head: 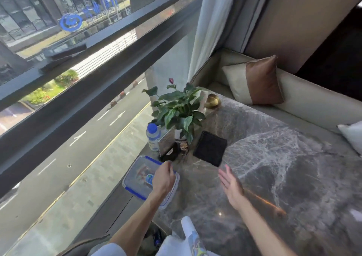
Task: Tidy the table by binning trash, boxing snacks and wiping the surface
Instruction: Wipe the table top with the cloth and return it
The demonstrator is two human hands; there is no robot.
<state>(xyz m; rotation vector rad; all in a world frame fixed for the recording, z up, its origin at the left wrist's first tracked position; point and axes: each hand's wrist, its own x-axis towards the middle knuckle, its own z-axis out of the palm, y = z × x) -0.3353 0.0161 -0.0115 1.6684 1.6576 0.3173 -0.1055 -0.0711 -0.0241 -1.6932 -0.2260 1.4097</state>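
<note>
Head view, plant [176, 108], bottle [153, 136] behind box [137, 179]

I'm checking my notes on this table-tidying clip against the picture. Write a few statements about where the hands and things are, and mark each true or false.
1. The left hand rests on the lid of the clear box with blue clips. True.
2. The right hand grips the black square mat. False: it is open, fingers spread, near the mat but holding nothing.
3. The water bottle with the blue cap stands upright beside the potted plant. True.
4. The box's lid is off. False: the lid is on, with packets showing through it.
5. The gold bowl is at the far end of the marble table. True.
</note>
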